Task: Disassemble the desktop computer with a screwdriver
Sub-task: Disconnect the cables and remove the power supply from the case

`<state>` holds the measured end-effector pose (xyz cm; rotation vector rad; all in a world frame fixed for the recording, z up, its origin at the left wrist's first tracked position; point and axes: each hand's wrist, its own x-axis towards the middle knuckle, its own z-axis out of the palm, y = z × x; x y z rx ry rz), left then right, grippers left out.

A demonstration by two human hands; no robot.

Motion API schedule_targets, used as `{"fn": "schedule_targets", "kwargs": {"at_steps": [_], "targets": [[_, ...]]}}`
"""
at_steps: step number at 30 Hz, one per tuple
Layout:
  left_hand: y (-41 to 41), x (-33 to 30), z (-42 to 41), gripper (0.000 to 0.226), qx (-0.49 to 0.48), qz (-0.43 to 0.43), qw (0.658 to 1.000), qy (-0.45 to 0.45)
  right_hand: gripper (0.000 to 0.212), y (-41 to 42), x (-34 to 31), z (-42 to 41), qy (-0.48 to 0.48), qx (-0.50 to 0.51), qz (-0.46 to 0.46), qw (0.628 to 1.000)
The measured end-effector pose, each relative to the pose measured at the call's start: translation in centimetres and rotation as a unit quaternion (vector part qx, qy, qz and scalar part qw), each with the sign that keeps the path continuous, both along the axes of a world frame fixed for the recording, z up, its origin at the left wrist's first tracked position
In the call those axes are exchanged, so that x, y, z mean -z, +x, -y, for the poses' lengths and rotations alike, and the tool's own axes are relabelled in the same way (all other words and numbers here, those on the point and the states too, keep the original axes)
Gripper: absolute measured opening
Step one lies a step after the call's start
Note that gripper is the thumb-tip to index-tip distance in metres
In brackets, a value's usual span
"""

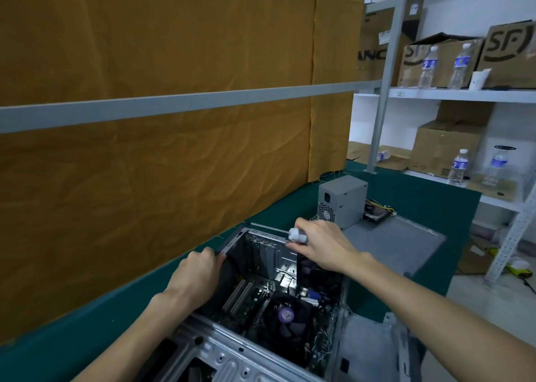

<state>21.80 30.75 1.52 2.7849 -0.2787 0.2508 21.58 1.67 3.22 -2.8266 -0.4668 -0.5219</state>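
Right hand (322,245) grasping screwdriver (298,235), shaft along case (261,349) rear rail; left hand (200,274) gripping case edge; risk: tip slipping, screw dropping onto motherboard (261,294) beneath hand

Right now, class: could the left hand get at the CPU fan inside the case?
Probably yes. The left hand grips the case edge; the fan lies uncovered below it.

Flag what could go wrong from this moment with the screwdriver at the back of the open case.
1. The right hand holds the grey-handled screwdriver nearly flat along the rear edge of the open grey metal computer case; a slip might send the shaft toward the left hand gripping that corner.
2. A freed screw could drop onto the green motherboard near the black cooler fan.
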Motion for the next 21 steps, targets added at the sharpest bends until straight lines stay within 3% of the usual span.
{"fn": "schedule_targets", "kwargs": {"at_steps": [6, 9, 11, 13, 17, 19, 21], "targets": [[-1.7, -0.4, -0.3, 0.038, -0.025, -0.020, 0.999, -0.007, 0.051, 1.0, -1.6, -1.0, -0.016, 0.041, -0.001, 0.999], [-2.6, -1.3, 0.9, 0.009, -0.010, 0.042, 0.999, 0.014, 0.051, 0.1, -1.7, -1.9, -0.086, 0.108, 0.054, 0.989], [-2.7, -2.0, 1.9, 0.035, 0.043, 0.123, 0.991, 0.003, 0.045, -0.6, -1.4, -2.4, -0.058, 0.131, 0.010, 0.990], [-2.6, -2.8, 2.6, 0.046, 0.119, 0.157, 0.980, -0.020, 0.040, -1.1, -1.7, -2.6, 0.018, 0.125, -0.086, 0.988], [-2.3, -2.9, 4.6, 0.030, 0.169, 0.091, 0.981, 0.032, 0.027, -2.3, -2.9, -2.0, 0.101, 0.091, -0.193, 0.972], [-2.5, -2.1, 5.6, 0.015, 0.150, 0.072, 0.985, -0.036, 0.027, -2.8, -3.3, -1.4, 0.128, 0.094, -0.201, 0.967], [-2.5, -1.2, 6.3, 0.018, 0.136, 0.014, 0.982, -0.128, 0.028, -3.1, -3.6, -0.8, 0.157, 0.098, -0.199, 0.962]]}}
